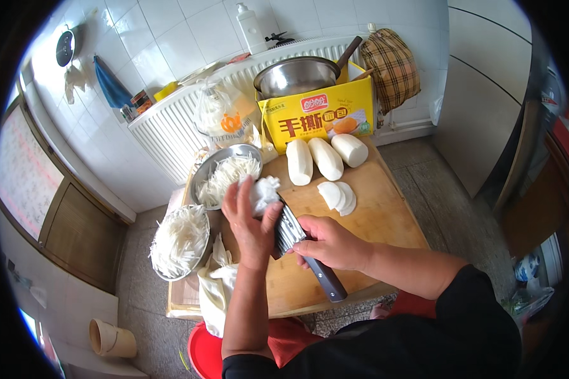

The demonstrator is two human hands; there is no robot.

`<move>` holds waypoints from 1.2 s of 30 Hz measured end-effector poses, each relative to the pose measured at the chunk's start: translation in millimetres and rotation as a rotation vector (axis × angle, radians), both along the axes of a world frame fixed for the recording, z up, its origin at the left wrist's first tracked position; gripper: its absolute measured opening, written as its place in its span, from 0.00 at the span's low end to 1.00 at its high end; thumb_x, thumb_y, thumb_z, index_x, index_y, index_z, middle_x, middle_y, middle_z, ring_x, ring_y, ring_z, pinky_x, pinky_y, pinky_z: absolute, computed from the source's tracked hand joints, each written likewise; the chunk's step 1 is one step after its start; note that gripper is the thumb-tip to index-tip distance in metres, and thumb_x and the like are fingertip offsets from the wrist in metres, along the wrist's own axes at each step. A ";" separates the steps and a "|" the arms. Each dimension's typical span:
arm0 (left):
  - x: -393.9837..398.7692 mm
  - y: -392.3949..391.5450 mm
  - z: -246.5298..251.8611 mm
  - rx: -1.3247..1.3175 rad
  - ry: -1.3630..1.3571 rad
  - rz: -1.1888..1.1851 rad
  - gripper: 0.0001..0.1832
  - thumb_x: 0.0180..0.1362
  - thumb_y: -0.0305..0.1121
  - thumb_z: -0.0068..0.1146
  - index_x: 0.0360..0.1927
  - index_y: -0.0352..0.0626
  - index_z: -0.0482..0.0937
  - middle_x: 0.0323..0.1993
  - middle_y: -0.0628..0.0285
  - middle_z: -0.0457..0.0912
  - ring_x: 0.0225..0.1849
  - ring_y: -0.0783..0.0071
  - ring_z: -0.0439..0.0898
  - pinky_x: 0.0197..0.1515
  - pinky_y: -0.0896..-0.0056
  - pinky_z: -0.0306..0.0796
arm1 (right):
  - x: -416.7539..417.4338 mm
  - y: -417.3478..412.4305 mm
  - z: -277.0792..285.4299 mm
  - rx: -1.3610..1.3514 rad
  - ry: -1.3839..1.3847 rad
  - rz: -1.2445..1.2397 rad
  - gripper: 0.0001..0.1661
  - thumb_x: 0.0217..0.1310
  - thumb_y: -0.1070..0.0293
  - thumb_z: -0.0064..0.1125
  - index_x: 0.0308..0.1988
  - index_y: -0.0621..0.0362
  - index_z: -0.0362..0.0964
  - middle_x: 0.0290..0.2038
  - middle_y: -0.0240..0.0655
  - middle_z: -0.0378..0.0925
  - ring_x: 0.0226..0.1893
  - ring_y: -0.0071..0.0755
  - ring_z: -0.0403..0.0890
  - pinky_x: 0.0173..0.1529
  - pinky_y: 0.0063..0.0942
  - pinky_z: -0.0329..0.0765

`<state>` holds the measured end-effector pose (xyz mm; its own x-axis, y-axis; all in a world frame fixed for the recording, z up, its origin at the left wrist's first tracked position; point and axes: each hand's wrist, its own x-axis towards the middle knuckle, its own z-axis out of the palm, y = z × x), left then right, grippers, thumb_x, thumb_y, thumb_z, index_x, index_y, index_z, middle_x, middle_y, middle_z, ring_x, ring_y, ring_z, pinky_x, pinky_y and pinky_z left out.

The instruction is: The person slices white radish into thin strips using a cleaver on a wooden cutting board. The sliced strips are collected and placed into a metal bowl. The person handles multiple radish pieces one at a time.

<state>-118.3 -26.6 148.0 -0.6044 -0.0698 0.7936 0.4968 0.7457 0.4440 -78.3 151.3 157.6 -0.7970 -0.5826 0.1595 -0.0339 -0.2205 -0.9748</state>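
My right hand (pixel 325 244) holds a kitchen knife (pixel 291 227) near where the blade meets the dark riveted handle. My left hand (pixel 249 225) is at the far end of the blade, against a crumpled white cloth or paper (pixel 264 192); its fingers are partly spread, and its exact hold on the white wad is hidden. Beyond the knife, a few thin white radish slices (pixel 339 196) overlap on the wooden board (pixel 384 213). Peeled white radish pieces (pixel 299 163) lie behind them. To the left are a metal bowl of white shreds (pixel 230 175) and a second, heaped bowl of shreds (pixel 180 241).
A yellow cardboard box (pixel 317 113) with a steel pan (pixel 298 76) on it stands at the back, beside a plastic bag (pixel 223 113) and before a radiator (pixel 161 128). A pale cloth (pixel 213 293) hangs over the near edge, above a red basin (pixel 208 350).
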 end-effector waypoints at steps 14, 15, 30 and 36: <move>-199.3 -141.5 -57.8 -0.032 -0.345 0.451 0.30 0.51 0.49 0.65 0.56 0.49 0.76 0.59 0.52 0.69 0.64 0.50 0.62 0.62 0.49 0.59 | -16.3 96.0 -66.8 0.208 -0.268 -0.181 0.07 0.58 0.78 0.50 0.39 0.65 0.70 0.29 0.38 0.79 0.23 0.24 0.78 0.29 0.21 0.76; -198.8 -153.0 -68.6 -0.033 -0.303 0.384 0.26 0.51 0.44 0.66 0.53 0.47 0.78 0.57 0.52 0.71 0.61 0.49 0.65 0.61 0.53 0.61 | -13.5 112.3 -77.1 0.226 -0.291 -0.187 0.07 0.57 0.78 0.50 0.39 0.65 0.71 0.29 0.38 0.79 0.23 0.24 0.78 0.28 0.21 0.76; -134.6 87.2 -75.1 -0.738 -0.531 -0.623 0.37 0.41 0.10 0.43 0.58 0.52 0.75 0.62 0.55 0.70 0.62 0.54 0.68 0.64 0.61 0.64 | 28.5 200.8 -134.5 0.010 -0.320 -0.461 0.06 0.58 0.80 0.49 0.38 0.66 0.70 0.29 0.38 0.77 0.25 0.24 0.78 0.30 0.23 0.77; -135.8 134.1 -87.1 -1.186 -0.448 -0.585 0.34 0.46 0.20 0.57 0.59 0.61 0.71 0.62 0.64 0.69 0.62 0.59 0.68 0.57 0.55 0.69 | 27.5 203.0 -137.5 -0.020 -0.283 -0.439 0.05 0.58 0.80 0.49 0.37 0.65 0.70 0.30 0.37 0.77 0.26 0.23 0.78 0.31 0.22 0.77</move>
<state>-254.2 107.5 60.9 -0.5272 0.8472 -0.0653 0.8484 0.5205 -0.0966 -50.8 354.3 20.1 -0.9790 -0.1831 -0.0897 0.1368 -0.2635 -0.9549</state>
